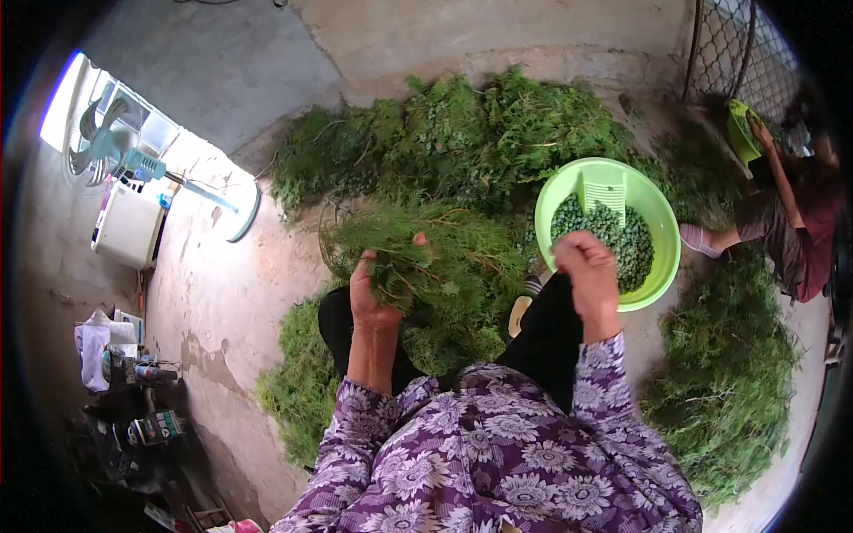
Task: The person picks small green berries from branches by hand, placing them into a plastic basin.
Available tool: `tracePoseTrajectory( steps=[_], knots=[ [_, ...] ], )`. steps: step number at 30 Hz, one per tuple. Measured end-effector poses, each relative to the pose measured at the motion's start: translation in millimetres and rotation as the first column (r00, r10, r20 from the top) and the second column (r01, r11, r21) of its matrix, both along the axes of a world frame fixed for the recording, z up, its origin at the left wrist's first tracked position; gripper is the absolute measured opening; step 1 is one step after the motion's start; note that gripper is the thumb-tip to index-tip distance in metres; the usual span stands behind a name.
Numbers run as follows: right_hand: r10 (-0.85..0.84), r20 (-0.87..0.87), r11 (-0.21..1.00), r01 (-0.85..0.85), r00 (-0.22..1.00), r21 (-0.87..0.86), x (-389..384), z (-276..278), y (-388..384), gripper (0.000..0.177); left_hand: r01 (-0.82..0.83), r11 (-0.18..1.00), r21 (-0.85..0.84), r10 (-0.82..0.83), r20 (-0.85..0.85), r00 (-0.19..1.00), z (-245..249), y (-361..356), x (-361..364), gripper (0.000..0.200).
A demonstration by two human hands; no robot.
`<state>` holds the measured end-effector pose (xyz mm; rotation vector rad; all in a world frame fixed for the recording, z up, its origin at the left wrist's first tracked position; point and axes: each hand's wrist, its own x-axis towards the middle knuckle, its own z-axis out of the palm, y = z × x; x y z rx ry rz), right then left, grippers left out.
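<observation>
Both of my hands are raised in front of me and well apart. My left hand (378, 298), at about 10 o'clock from my lap, is clamped around the stems of a bunch of green feathery leafy sprigs (426, 244), whose tips fan out toward 12 and 1 o'clock. My right hand (586, 271), at about 2 o'clock, is curled into a fist with the knuckles up, over the near rim of a round lime-green plastic basin (662, 218). It may be pinching something small, but from this angle I cannot tell.

The basin sits on the ground at 1 o'clock, just beside my right knee. It holds a layer of small green pods (631, 253), and a pale green ribbed plastic board (606, 188) leans against its far wall.

Heaps of cut green plants (498, 124) lie on the grey concrete floor (231, 293) around me, thickest at 12 o'clock and also at 4 and 8 o'clock. My purple flowered sleeves (498, 444) fill the view at 6 o'clock.

Far off at 10 o'clock stands a white and teal electric standing fan (111, 147). At 3 o'clock another person (791, 222) sits on the ground with a hand at a green bowl (739, 129).
</observation>
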<state>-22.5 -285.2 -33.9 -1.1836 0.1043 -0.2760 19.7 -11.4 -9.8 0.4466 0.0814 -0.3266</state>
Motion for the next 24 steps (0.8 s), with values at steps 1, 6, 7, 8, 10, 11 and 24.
tracePoseTrajectory(
  steps=[1,6,7,8,10,11,24],
  knots=[
    [0.076,-0.043,0.997,-0.077,0.996,-0.007,-6,11,16,0.004,0.001,1.0,0.001,-0.001,0.0,1.0,3,-2,-1,0.039],
    [0.268,-0.012,0.916,-0.259,0.963,-0.308,-25,19,72,0.021,-0.051,0.995,0.08,0.056,-0.062,0.997,2,-4,-4,0.039],
    [0.264,-0.034,0.893,-0.258,0.964,-0.369,-24,21,76,0.024,-0.055,0.995,0.081,0.06,-0.061,0.996,3,-4,-5,0.039],
    [0.257,-0.055,0.867,-0.255,0.965,-0.429,-24,23,79,0.027,-0.043,0.997,0.06,0.047,-0.071,0.996,3,-5,-5,0.038],
    [0.231,0.016,0.799,-0.18,0.973,-0.573,-21,22,82,0.03,-0.029,0.999,0.042,0.032,-0.078,0.996,1,-5,-4,0.038],
    [0.21,0.087,0.709,-0.091,0.974,-0.699,-20,21,83,0.033,0.007,0.999,0.049,-0.005,-0.04,0.999,-3,-4,-3,0.037],
    [0.185,0.217,0.647,0.047,0.958,-0.761,-20,25,88,0.028,0.104,0.979,0.172,-0.108,0.01,0.994,-10,-6,-5,0.027]
  ],
)
